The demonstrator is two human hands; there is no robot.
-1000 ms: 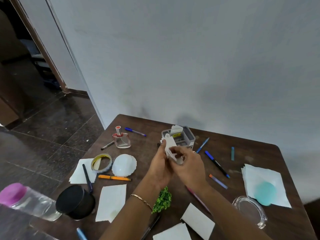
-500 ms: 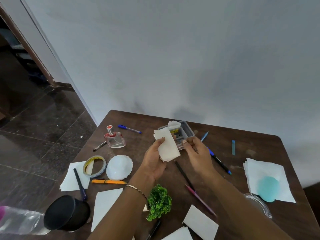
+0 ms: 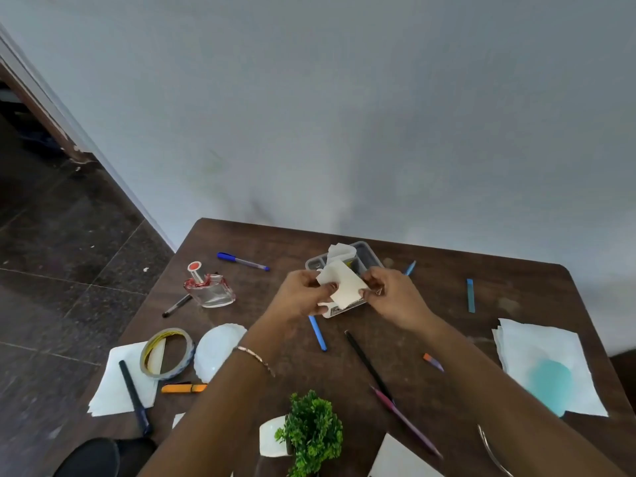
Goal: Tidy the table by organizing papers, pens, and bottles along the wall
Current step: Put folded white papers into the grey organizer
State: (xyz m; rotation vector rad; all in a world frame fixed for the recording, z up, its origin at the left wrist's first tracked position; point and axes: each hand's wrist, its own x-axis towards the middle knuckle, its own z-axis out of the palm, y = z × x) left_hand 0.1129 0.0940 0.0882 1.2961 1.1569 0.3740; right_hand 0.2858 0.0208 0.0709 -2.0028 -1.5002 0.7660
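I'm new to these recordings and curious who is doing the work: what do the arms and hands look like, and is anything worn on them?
Two bare human arms, with no sleeves in view and no gloves. The left hand and the right hand are uncovered. The only thing worn is a thin, gold-coloured chain bracelet on the left wrist; the right wrist carries nothing that shows.

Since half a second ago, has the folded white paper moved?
Yes. The folded white paper shifted right along the grey plastic tray; the right hand and left hand now pinch it.
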